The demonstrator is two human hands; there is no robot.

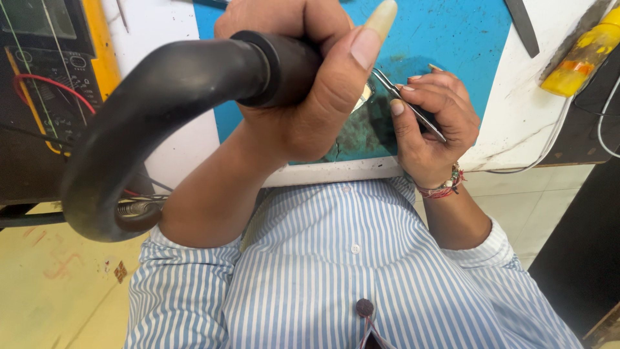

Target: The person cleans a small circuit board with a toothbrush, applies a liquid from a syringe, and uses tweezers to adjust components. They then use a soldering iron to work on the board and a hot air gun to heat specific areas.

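My left hand (310,84) is wrapped around the black handle of a hot-air tool (284,64), whose thick black hose (135,116) curves down to the left. The tool's tip is hidden behind this hand. My right hand (429,123) pinches thin metal tweezers (407,103), their points reaching toward a small shiny part (365,97) beside my left thumb. Both hands work over a blue mat (445,39) on a white table (516,110).
A yellow and black multimeter (58,71) with red and black leads lies at the left. A yellow bottle (581,55) rests at the upper right, beside a dark flat tool (522,26). A white cable (549,148) trails off the table's right edge.
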